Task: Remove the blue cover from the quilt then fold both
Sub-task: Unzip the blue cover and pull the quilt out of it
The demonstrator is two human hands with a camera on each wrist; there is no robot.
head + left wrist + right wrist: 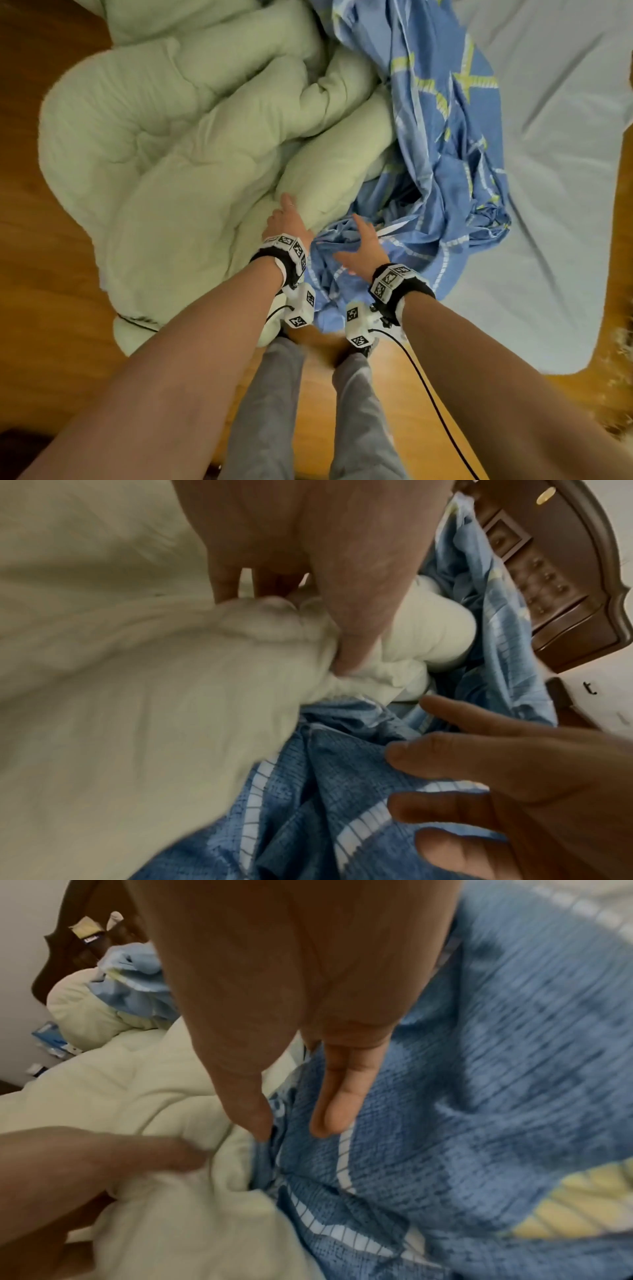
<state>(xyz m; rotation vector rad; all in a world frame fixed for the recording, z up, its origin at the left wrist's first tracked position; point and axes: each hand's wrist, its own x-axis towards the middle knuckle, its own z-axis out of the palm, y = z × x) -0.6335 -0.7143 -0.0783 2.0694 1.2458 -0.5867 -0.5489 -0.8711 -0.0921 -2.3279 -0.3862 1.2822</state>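
Observation:
A puffy pale green quilt (171,154) lies bunched on the left, partly over the bed's edge. The blue cover (445,171), with white and yellow stripes, is crumpled to its right. My left hand (286,219) grips a fold of the quilt (120,696), thumb and fingers (294,620) dug into the fabric. My right hand (356,246) hovers just right of it, fingers straight and spread over the cover's rumpled opening (325,804). In the right wrist view its thumb and fingers (291,1123) point down at the cover (496,1069) where it meets the quilt (120,1096).
A light blue bedsheet (548,205) spreads to the right under the cover. Wooden floor (41,240) runs along the left and below. My legs in grey trousers (274,411) stand at the bed's edge, with a black cable (438,411) hanging beside them. A dark wooden headboard (548,588) stands beyond.

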